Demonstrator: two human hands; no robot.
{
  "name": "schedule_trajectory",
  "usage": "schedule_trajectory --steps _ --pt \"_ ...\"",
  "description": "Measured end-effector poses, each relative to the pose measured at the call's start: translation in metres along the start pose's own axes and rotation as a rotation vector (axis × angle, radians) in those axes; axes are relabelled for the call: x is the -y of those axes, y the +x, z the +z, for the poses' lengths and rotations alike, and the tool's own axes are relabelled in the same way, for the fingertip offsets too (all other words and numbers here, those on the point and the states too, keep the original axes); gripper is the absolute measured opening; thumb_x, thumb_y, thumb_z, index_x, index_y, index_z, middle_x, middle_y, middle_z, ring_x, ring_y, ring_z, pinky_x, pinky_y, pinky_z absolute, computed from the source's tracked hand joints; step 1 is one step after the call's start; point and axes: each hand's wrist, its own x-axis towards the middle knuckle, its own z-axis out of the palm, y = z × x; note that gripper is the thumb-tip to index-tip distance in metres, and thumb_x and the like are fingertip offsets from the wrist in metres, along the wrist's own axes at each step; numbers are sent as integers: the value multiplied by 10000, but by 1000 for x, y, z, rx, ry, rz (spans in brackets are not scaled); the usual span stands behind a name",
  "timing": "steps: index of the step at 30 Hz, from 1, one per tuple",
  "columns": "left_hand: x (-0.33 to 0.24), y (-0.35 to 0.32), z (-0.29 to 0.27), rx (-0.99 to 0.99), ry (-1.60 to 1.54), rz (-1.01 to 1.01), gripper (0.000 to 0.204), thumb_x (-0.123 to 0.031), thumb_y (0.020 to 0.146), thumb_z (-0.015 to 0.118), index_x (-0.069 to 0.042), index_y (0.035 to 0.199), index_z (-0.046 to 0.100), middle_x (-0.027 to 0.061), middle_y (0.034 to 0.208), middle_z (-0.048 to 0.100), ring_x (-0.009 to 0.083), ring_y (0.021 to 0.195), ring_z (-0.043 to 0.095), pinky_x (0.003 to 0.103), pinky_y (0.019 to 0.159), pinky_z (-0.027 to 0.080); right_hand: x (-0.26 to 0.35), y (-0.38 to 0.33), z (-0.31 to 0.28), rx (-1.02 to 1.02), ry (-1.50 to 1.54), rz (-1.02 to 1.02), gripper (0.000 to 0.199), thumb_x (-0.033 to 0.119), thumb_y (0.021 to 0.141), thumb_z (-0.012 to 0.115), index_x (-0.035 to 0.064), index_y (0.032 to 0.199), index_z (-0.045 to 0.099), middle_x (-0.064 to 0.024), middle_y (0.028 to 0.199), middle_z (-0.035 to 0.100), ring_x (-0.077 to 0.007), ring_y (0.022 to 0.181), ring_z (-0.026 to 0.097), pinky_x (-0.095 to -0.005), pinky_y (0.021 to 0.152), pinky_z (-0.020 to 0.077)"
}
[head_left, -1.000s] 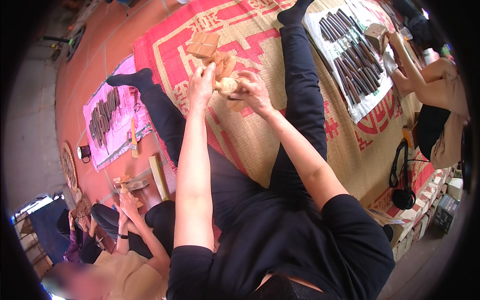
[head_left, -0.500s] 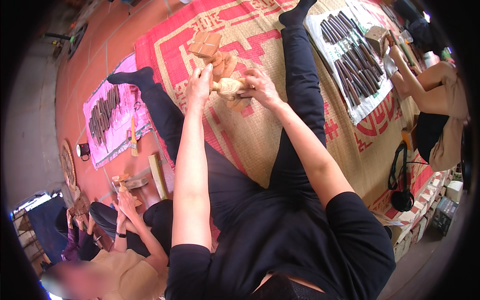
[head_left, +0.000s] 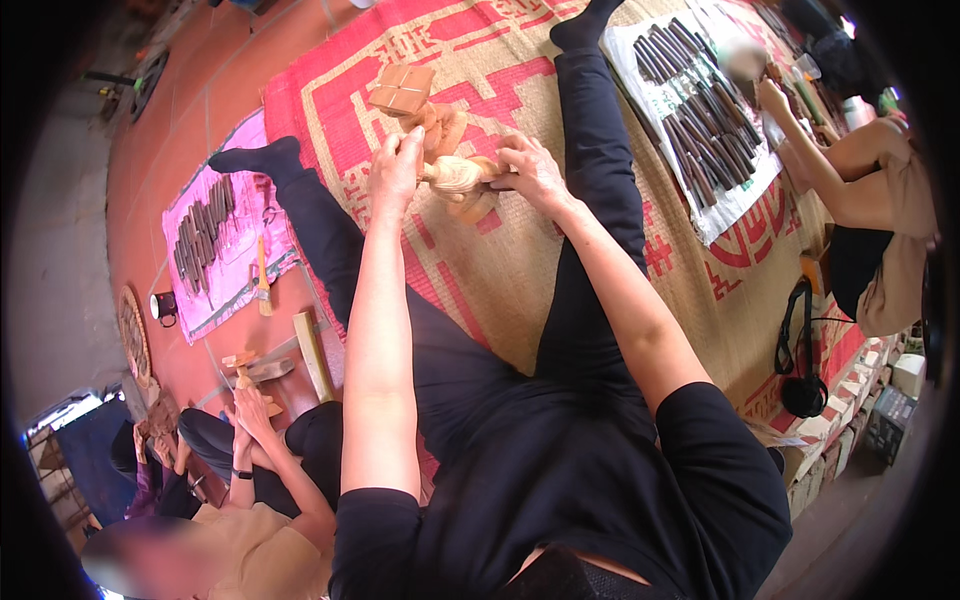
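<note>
A pale, rounded carved wooden piece (head_left: 455, 175) is held crosswise above the mat, between my outstretched legs. My left hand (head_left: 396, 172) closes on its left end. At its right end, my right hand (head_left: 532, 178) grips with bent fingers; whether a small tool is also in them cannot be made out. Just beyond, a reddish carved wood piece (head_left: 442, 130) appears close to my left fingertips, with a squared wooden block (head_left: 402, 90) above it. Another light wooden part (head_left: 473, 208) shows beneath the carving; how these parts join is unclear.
Many dark-handled tools (head_left: 710, 140) lie on a white cloth at right, others (head_left: 203, 232) on a pink cloth (head_left: 225, 300) at left, beside a brush (head_left: 264, 280) and a mug (head_left: 164, 305). A co-worker's hands (head_left: 250, 412) hold wood lower left. Another person sits at right.
My right hand has shifted slightly right along the carving's end, its fingers lifting a little. The left hand keeps its hold. The whole view has moved slightly.
</note>
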Motion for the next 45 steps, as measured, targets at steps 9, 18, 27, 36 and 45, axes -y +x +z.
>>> schedule_trajectory --steps 9,18,27,36,45 --pt "-1 0 1 0 120 -12 549 -602 898 500 -98 1040 665 209 1055 652 349 1059 607 446 909 448 15 2 9 26 40 -45 339 249 705 823 71 936 652 -81 1164 599 -287 1093 562 -409 925 460" --pt "-17 -10 6 -8 185 -4 546 -616 888 514 -121 1064 665 216 1076 627 369 1069 600 457 928 446 52 22 17 54 157 -157 328 274 719 816 57 888 637 -84 1147 598 -297 1059 568 -404 922 455" --pt "-17 -7 6 17 158 -16 538 -614 887 514 -132 1069 668 215 1070 628 368 1053 606 447 926 448 33 8 11 -34 50 -148 276 227 725 797 71 843 602 -95 1175 593 -305 1075 556 -408 927 450" --pt "-3 -2 4 28 115 -22 523 -603 894 521 -129 1059 668 215 1054 630 370 1052 607 445 914 454 13 -12 1 49 -8 5 286 249 715 802 88 893 648 -81 1187 591 -303 1093 554 -413 938 441" --pt "-7 -4 6 0 173 1 540 -614 895 508 -128 1073 664 207 1063 626 373 1058 605 451 917 452 27 12 15 70 17 -98 378 305 673 825 133 979 686 -44 1204 586 -275 1138 532 -419 962 432"
